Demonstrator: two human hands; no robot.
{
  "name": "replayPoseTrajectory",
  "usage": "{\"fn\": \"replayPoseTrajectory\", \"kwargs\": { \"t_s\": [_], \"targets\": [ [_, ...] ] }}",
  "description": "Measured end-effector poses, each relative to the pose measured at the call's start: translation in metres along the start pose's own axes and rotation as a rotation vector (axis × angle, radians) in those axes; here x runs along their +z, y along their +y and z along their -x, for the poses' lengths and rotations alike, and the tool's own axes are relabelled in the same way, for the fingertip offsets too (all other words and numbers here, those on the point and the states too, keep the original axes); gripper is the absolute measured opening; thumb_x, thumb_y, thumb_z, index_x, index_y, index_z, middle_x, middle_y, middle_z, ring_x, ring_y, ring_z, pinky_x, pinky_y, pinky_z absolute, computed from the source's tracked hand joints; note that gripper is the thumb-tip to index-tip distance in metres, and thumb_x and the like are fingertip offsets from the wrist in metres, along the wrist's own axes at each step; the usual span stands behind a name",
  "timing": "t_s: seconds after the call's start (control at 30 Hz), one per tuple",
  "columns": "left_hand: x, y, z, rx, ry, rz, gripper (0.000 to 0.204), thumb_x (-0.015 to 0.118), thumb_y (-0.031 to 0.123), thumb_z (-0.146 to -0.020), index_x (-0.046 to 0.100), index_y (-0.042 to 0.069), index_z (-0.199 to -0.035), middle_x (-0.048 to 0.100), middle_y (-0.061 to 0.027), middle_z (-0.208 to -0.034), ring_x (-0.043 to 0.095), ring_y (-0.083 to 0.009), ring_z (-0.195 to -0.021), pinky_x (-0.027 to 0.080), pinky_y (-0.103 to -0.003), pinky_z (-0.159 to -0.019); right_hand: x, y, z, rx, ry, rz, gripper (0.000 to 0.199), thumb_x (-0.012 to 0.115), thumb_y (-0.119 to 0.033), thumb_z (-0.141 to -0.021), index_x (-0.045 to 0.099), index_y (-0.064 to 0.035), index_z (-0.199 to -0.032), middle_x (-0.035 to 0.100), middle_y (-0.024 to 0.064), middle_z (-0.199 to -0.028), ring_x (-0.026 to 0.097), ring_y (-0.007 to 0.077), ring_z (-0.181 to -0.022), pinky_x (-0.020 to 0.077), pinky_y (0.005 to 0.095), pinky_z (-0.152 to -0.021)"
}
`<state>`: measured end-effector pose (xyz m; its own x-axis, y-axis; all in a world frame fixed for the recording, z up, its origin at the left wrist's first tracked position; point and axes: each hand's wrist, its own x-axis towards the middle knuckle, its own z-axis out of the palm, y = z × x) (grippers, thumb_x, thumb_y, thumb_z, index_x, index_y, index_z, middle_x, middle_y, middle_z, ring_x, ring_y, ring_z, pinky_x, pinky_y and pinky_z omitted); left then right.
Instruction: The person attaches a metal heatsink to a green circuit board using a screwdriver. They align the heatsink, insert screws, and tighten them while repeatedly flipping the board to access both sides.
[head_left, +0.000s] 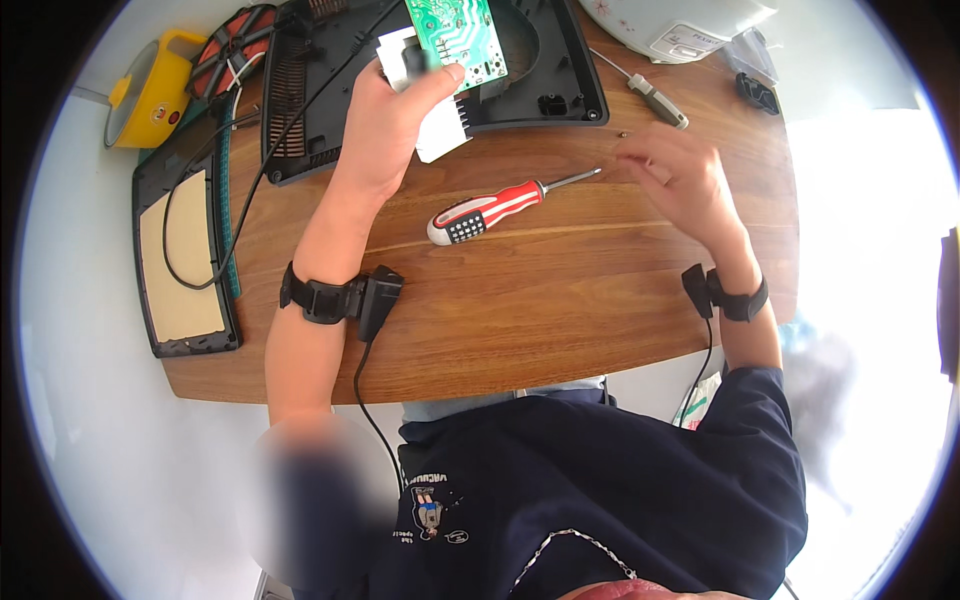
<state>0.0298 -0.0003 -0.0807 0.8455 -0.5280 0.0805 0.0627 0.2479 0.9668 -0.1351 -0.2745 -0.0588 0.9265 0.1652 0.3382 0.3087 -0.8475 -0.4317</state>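
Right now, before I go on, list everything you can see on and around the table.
table: 1, brown wood, centre
red-and-white screwdriver: 1, lying mid-table between the hands
grey screwdriver: 1, far right part of table
small screw: 1, dark, beside right hand
green circuit board: 1, over the black housing, at left hand
black appliance housing: 1, far edge, open
white part: 1, under left hand
black panel with beige face: 1, left edge
coil: 1, red and black, far left
yellow pot: 1, far left
white appliance: 1, far right
wrist bands: 2, black
left hand: holds the circuit board
right hand: blurred, above table
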Motion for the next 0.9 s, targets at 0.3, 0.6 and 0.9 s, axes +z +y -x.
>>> {"fn": "replayPoseTrajectory", "kwargs": {
  "t_s": [0.3, 0.6, 0.9],
  "targets": [
    [-0.001, -0.001, -0.001, 0.001, 0.011, 0.011, 0.027, 0.071, 0.014, -0.093, 0.071, 0.0, -0.117, 0.073, -0.0054, -0.106, 0.066, -0.0107, -0.092, 0.053, -0.029, -0.081, 0.02, -0.009, -0.005, -0.177, -0.121, 0.075, 0.02, 0.076, -0.01, -0.084, 0.071, -0.0059, -0.102, 0.064, 0.0049, -0.099, 0.063, 0.0266, -0.093, 0.0548, 0.0388, -0.082],
    [0.0, -0.001, 0.0, 0.005, 0.003, 0.04, 0.028, 0.071, 0.013, -0.093, 0.07, -0.001, -0.118, 0.073, -0.0061, -0.107, 0.067, -0.0119, -0.094, 0.053, -0.03, -0.083, 0.028, -0.006, 0.0, -0.181, -0.145, 0.112, 0.014, 0.076, -0.01, -0.084, 0.069, -0.0068, -0.095, 0.063, 0.0042, -0.097, 0.062, 0.0265, -0.091, 0.0534, 0.0393, -0.081],
    [0.0, -0.002, -0.001, 0.008, -0.008, 0.036, 0.027, 0.071, 0.013, -0.093, 0.07, -0.001, -0.117, 0.073, -0.0064, -0.108, 0.067, -0.0117, -0.095, 0.053, -0.03, -0.083, 0.028, -0.014, 0.011, -0.137, -0.172, 0.063, 0.015, 0.075, -0.01, -0.085, 0.068, -0.0058, -0.097, 0.061, 0.007, -0.093, 0.062, 0.0284, -0.088, 0.0531, 0.0401, -0.08]
  ]
}}
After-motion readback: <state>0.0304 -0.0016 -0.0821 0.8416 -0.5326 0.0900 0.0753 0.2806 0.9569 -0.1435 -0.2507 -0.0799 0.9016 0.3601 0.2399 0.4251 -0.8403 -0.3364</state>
